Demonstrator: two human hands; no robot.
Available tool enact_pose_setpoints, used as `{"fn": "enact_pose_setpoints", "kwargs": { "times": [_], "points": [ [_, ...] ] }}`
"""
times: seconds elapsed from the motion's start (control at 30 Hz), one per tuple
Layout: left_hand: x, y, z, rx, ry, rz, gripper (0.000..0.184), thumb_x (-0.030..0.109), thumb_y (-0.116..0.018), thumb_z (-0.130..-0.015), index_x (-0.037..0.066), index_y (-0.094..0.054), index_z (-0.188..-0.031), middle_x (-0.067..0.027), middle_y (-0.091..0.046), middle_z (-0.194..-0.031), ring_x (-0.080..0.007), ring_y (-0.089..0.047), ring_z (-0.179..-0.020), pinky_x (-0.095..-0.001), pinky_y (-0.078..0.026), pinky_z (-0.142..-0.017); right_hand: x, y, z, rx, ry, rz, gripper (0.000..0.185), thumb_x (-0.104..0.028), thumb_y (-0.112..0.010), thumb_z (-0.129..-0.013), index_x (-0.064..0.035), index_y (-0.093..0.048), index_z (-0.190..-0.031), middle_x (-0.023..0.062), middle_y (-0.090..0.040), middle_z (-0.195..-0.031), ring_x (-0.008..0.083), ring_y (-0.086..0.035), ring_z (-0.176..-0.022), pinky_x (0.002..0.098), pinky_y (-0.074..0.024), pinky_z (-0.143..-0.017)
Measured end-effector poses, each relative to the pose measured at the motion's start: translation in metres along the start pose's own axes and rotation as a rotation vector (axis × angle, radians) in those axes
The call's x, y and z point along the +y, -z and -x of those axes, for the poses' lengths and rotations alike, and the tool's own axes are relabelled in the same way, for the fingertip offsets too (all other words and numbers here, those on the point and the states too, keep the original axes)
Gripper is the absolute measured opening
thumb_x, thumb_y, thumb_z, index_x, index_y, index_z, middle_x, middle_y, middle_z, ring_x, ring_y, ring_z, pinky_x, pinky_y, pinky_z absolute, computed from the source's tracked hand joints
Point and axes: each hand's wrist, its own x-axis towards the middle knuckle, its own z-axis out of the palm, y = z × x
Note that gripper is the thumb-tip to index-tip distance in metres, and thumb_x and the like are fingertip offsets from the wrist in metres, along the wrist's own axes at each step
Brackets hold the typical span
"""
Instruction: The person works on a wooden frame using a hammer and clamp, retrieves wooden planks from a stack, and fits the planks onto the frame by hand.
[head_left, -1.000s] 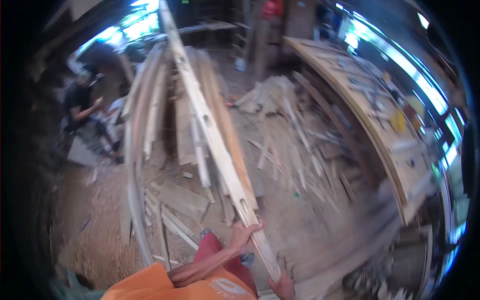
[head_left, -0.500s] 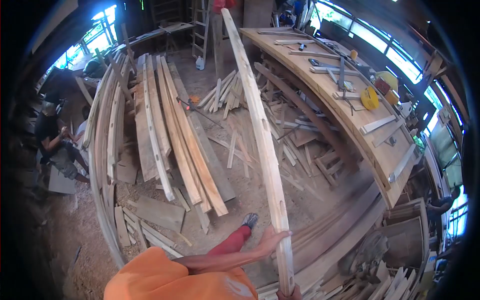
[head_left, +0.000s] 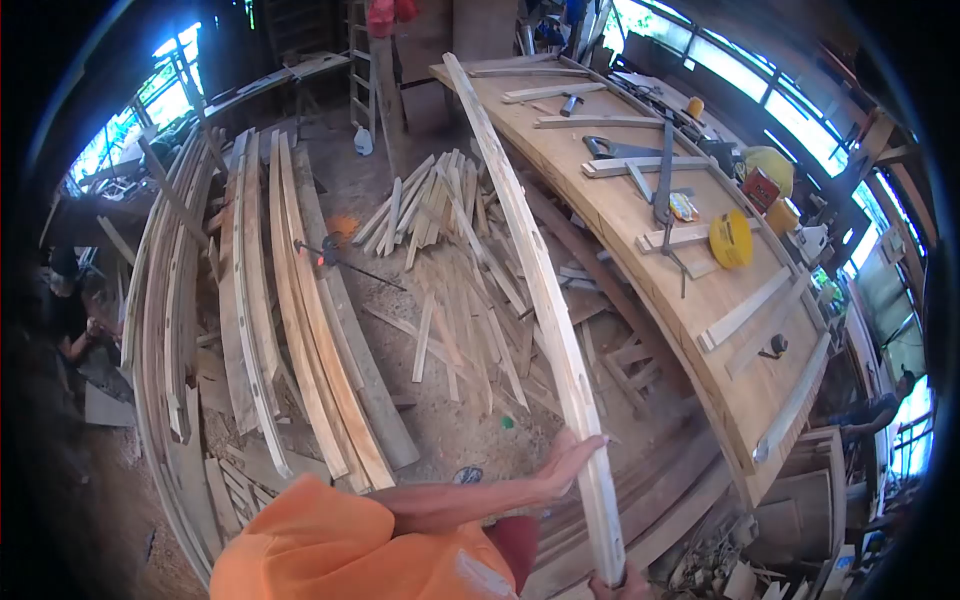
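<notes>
A long pale wooden post (head_left: 545, 290) with several mortise slots cut along it slopes up and away from me. My left hand (head_left: 572, 464) is closed around its lower part, thumb across the wood. At the bottom edge of the view, my right hand (head_left: 622, 584) grips the near end and is only partly visible. The far end of the post stands beside the corner of a large workbench (head_left: 590, 175). On that bench lie a hammer (head_left: 571, 104), a handsaw (head_left: 603, 149), a yellow round container (head_left: 731, 239) and several short wooden strips.
Long boards (head_left: 305, 320) lie in stacks to the left. A pile of offcuts (head_left: 440, 205) covers the floor ahead, with a clamp (head_left: 328, 250) near it. A person (head_left: 70, 310) is at the far left. Planks (head_left: 650, 510) and scrap lie at lower right.
My view has shifted forward and right. Both hands keep hold of the post, which has moved along with me toward the bench; more of the bench top shows.
</notes>
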Motion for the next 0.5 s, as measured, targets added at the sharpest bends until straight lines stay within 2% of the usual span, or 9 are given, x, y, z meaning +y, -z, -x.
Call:
{"fn": "enact_pose_setpoints", "kwargs": {
  "times": [0.17,0.23,0.27,0.3,0.33,0.37,0.4,0.43,0.5],
  "points": [
    [0.034,-0.054,-0.089,-0.018,0.080,0.071,0.044,0.030,-0.073,-0.100,-0.009,-0.061,-0.116,-0.0097,-0.068,-0.095,-0.0184,-0.064,-0.087,-0.0369,-0.054,-0.075,-0.024,0.078,-0.101,-0.259,-0.090,0.213,0.058,-0.025,-0.086,-0.083,0.0011,-0.067,-0.132,0.0273,-0.072,-0.120,0.0418,-0.071,-0.109,0.0484,-0.0577,-0.087],
    [0.038,-0.078,-0.106,-0.012,-0.105,0.026,0.047,0.033,-0.070,-0.103,-0.010,-0.062,-0.118,-0.0100,-0.069,-0.098,-0.0197,-0.065,-0.092,-0.0395,-0.054,-0.082,0.014,0.090,-0.145,-0.109,0.196,0.065,0.051,-0.019,-0.084,-0.066,0.0000,-0.072,-0.112,0.0230,-0.071,-0.098,0.0430,-0.071,-0.094,0.0480,-0.0578,-0.082],
    [0.067,-0.089,-0.115,0.023,-0.008,-0.313,0.050,0.040,-0.065,-0.105,-0.008,-0.063,-0.118,-0.0098,-0.068,-0.096,-0.0196,-0.062,-0.090,-0.0421,-0.053,-0.085,0.010,0.108,-0.168,-0.153,0.363,-0.040,0.079,-0.057,-0.085,-0.073,0.0011,-0.068,-0.123,0.0231,-0.070,-0.103,0.0481,-0.068,-0.089,0.0531,-0.0551,-0.080],
    [0.084,-0.095,-0.116,-0.065,0.097,-0.397,0.061,0.049,-0.057,-0.107,-0.010,-0.061,-0.121,-0.0187,-0.069,-0.107,-0.0285,-0.062,-0.104,-0.0448,-0.048,-0.098,0.016,0.124,-0.187,-0.068,0.342,0.237,0.088,-0.065,-0.082,-0.072,0.0027,-0.068,-0.126,0.0261,-0.068,-0.107,0.0483,-0.067,-0.097,0.0531,-0.0536,-0.087],
    [0.080,-0.104,-0.130,0.012,0.021,-0.539,0.057,0.046,-0.057,-0.108,-0.007,-0.058,-0.128,-0.0184,-0.069,-0.113,-0.0271,-0.061,-0.104,-0.0453,-0.048,-0.098,0.059,0.136,-0.200,0.007,0.386,0.406,0.085,-0.060,-0.083,-0.073,0.0007,-0.067,-0.131,0.0277,-0.067,-0.113,0.0466,-0.065,-0.107,0.0524,-0.0511,-0.094],
    [0.070,-0.112,-0.154,-0.070,0.116,-0.304,0.059,0.046,-0.058,-0.108,-0.009,-0.054,-0.128,-0.0204,-0.067,-0.113,-0.0248,-0.061,-0.104,-0.0436,-0.049,-0.096,-0.021,0.147,-0.194,0.169,0.362,0.440,0.074,-0.048,-0.083,-0.078,-0.0012,-0.066,-0.133,0.0282,-0.066,-0.117,0.0461,-0.062,-0.114,0.0518,-0.0481,-0.100],
    [0.064,-0.116,-0.171,-0.120,0.170,-0.224,0.060,0.045,-0.062,-0.106,-0.011,-0.053,-0.126,-0.0203,-0.066,-0.113,-0.0229,-0.060,-0.102,-0.0406,-0.051,-0.093,-0.014,0.173,-0.213,0.016,0.295,0.291,0.064,-0.033,-0.081,-0.081,-0.0026,-0.065,-0.134,0.0262,-0.067,-0.118,0.0455,-0.063,-0.113,0.0501,-0.0491,-0.099],
    [0.058,-0.125,-0.176,-0.126,0.074,-0.168,0.060,0.044,-0.064,-0.105,-0.012,-0.053,-0.124,-0.0196,-0.067,-0.113,-0.0217,-0.062,-0.101,-0.0380,-0.051,-0.092,-0.018,0.179,-0.222,0.101,0.197,0.265,0.061,-0.023,-0.082,-0.079,-0.0008,-0.064,-0.134,0.0256,-0.067,-0.120,0.0448,-0.063,-0.115,0.0479,-0.0496,-0.100],
    [0.083,-0.155,-0.185,-0.152,-0.032,-0.118,0.060,0.043,-0.066,-0.105,-0.012,-0.054,-0.122,-0.0190,-0.068,-0.113,-0.0204,-0.063,-0.101,-0.0353,-0.052,-0.091,-0.002,0.199,-0.245,0.121,0.074,0.221,0.059,-0.017,-0.082,-0.078,0.0001,-0.063,-0.131,0.0252,-0.067,-0.119,0.0448,-0.063,-0.113,0.0476,-0.0501,-0.099]
  ]
}}
